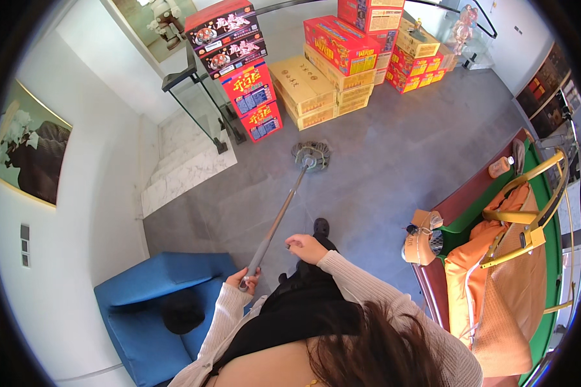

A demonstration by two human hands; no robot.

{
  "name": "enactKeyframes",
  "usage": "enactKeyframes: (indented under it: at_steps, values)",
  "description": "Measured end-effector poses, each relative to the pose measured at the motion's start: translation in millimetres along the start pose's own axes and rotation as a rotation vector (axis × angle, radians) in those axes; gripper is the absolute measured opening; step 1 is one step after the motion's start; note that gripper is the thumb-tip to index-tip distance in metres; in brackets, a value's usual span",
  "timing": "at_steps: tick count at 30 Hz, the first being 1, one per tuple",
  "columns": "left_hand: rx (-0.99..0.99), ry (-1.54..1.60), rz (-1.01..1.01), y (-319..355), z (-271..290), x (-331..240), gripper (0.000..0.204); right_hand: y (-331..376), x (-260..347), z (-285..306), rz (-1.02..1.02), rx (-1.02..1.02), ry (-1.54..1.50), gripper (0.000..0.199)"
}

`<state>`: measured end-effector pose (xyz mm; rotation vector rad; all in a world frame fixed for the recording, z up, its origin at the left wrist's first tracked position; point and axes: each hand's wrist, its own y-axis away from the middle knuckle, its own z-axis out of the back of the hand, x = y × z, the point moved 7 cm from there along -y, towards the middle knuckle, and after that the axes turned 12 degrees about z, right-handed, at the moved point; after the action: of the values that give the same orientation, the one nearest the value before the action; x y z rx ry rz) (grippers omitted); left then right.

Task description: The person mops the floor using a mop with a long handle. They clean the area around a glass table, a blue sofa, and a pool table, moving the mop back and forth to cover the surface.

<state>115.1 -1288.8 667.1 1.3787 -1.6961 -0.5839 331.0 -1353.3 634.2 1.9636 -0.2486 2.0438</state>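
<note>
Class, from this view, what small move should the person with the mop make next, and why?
Probably bring the right hand onto the mop pole for steadier control: that hand is apart from it, only the left hand grips its upper end, and the mop head sits on the floor.

Your count: two hands (244, 280) (307, 248), one mop (279, 222), one blue chair (152, 278), one bottle (499, 168), four left-stack boxes (246, 85).

Left fingers (254, 282) grip; right fingers (295, 242) curl loosely in midair.
</note>
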Motion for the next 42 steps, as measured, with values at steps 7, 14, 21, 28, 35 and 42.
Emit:
enactKeyframes:
  at_steps: [7,14,21,28,35,42]
  values:
    - [-0.355,-0.411,-0.191,-54.4,-33.8,-65.6,0.037,-39.7,-21.8,16.2,-0.092,0.063,-0.116,0.029]
    - [-0.556,-1.054,-0.320,-77.9,-161.8,-128.9,0.056,-110.3,-44.3,72.7,-0.165,0.082,0.040,0.047]
    - [-0.703,-1.612,-0.532,-128.3,-268.6,-159.7,0.054,-166.1,-52.6,148.3,-0.241,0.095,0.055,0.074]
    - [-0.742,-1.904,-0.548,-155.2,-336.2,-138.2,0.057,-199.9,-43.1,207.6,-0.215,0.128,0.047,0.077]
    - [-0.893,-2.025,-0.640,-140.7,-294.6,-120.6,0.055,-218.1,-55.3,206.9,0.028,0.387,0.416,0.058]
    - [-0.807,-2.014,-0.494,-135.4,-311.1,-83.4,0.057,-195.0,-52.2,211.6,0.018,0.413,0.497,0.052]
